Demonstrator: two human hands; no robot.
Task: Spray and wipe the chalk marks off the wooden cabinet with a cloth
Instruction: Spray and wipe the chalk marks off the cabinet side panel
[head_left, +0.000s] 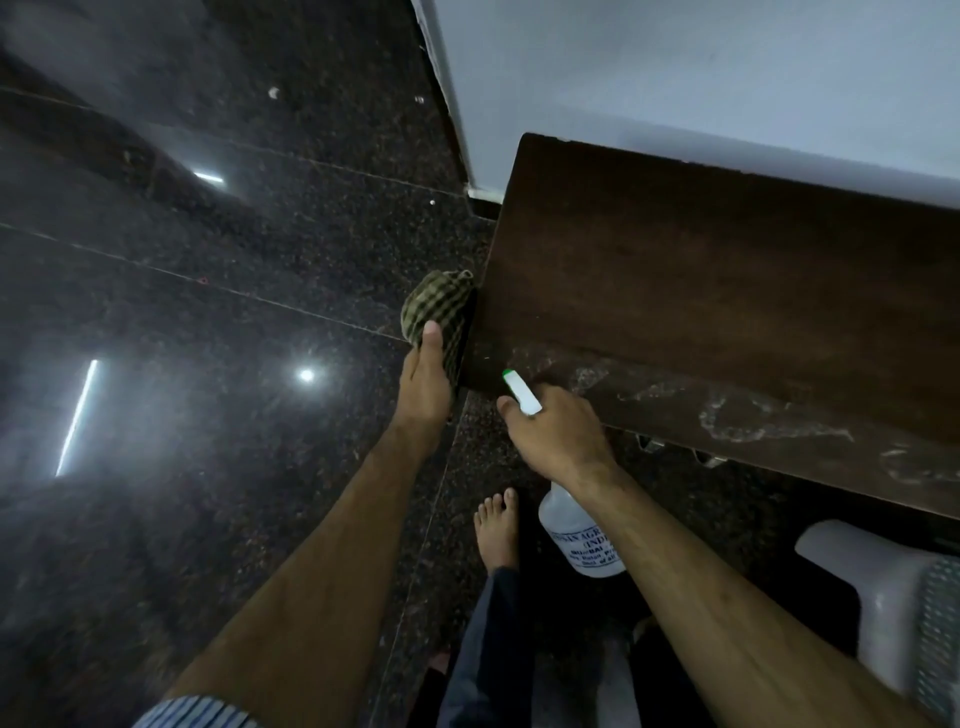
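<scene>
The dark wooden cabinet (701, 291) stands against the wall on the right, seen from above. White chalk marks (737, 410) smear its top along the near edge. My left hand (423, 387) presses a green checked cloth (441, 312) against the cabinet's left side. My right hand (558, 431) grips a white spray bottle (579, 540) by its trigger head, whose green-tipped nozzle (511, 379) points at the cabinet's near left corner. The bottle's body hangs below my wrist.
A dark speckled granite floor (208, 312) with bright light reflections fills the left. A pale wall (675, 67) runs behind the cabinet. A white plastic stool (883, 603) sits at the lower right. My bare foot (496, 530) stands by the cabinet's front.
</scene>
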